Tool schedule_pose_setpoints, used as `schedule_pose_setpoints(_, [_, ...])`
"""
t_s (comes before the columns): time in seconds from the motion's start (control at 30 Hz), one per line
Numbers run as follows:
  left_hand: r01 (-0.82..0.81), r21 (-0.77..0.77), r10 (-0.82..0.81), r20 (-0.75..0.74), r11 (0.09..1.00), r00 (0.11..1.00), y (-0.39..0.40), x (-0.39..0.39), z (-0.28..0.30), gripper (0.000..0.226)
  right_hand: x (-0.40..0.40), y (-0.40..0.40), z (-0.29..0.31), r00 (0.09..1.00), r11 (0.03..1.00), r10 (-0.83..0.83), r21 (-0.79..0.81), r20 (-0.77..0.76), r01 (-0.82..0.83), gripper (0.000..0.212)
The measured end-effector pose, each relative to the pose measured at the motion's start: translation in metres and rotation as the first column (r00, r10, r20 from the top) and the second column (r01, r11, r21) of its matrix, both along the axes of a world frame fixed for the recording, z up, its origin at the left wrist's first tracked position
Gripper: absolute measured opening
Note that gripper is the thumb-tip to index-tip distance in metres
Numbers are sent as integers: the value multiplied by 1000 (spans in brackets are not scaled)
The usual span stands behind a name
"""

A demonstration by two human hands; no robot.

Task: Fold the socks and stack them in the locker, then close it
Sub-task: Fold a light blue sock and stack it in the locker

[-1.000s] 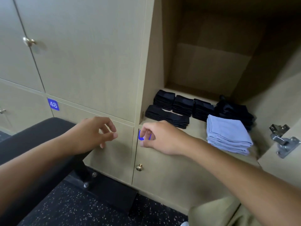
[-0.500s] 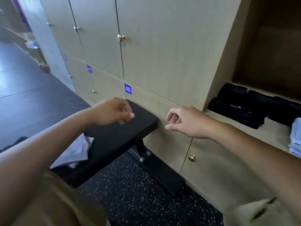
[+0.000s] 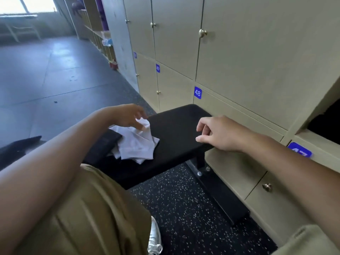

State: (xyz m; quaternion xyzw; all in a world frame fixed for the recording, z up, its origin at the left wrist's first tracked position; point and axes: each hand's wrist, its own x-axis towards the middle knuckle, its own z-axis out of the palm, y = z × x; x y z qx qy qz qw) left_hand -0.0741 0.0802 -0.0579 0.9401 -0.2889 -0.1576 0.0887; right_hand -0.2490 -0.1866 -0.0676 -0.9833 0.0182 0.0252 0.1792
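A loose heap of white socks (image 3: pixel 136 144) lies on the black padded bench (image 3: pixel 176 137). My left hand (image 3: pixel 127 116) is over the heap and its fingertips pinch the top of one white sock, lifting a fold. My right hand (image 3: pixel 219 133) hovers above the bench's right end, fingers loosely curled, holding nothing. The open locker (image 3: pixel 323 122) shows only as a dark corner at the right edge, with its contents hidden. A dark piece of cloth (image 3: pixel 108 142) lies on the bench beside the white heap.
Beige locker doors with brass knobs and blue number plates 48 (image 3: pixel 197 92) and 49 (image 3: pixel 157 68) line the wall behind the bench. The bench's metal foot (image 3: pixel 217 192) runs across the speckled black floor. My khaki-clad leg (image 3: pixel 88 214) fills the lower left.
My view has swung left, away from the open locker toward the bench. My left hand dropped onto the white socks and took hold of one. My right hand followed over the bench.
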Motion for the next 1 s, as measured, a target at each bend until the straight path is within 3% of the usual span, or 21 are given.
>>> schedule_pose_setpoints(0.23, [-18,127,21,-22,992,1000,10,16,-19,53,16,22,-12,998,998,52,-38,-27,-53,23])
schedule_pose_setpoints(0.37, [-24,116,11,107,993,994,3,18,-22,17,19,26,-16,998,997,55,-51,-34,-57,22])
schedule_pose_setpoints(0.57, [9,125,-27,148,992,989,-2,16,-20,8,19,24,-18,998,999,35,26,-50,-34,22])
schedule_pose_setpoints(0.67, [39,7,-40,160,999,986,-6,9,-7,1,19,24,-16,1000,965,-5,264,-26,11,21])
schedule_pose_setpoints(0.77, [61,-182,-41,110,981,993,-11,-5,9,9,21,24,-19,999,892,-46,449,-17,49,28])
schedule_pose_setpoints(1.0, [130,-514,-137,24,848,990,-36,-37,24,10,23,15,-21,979,817,-204,555,26,156,75])
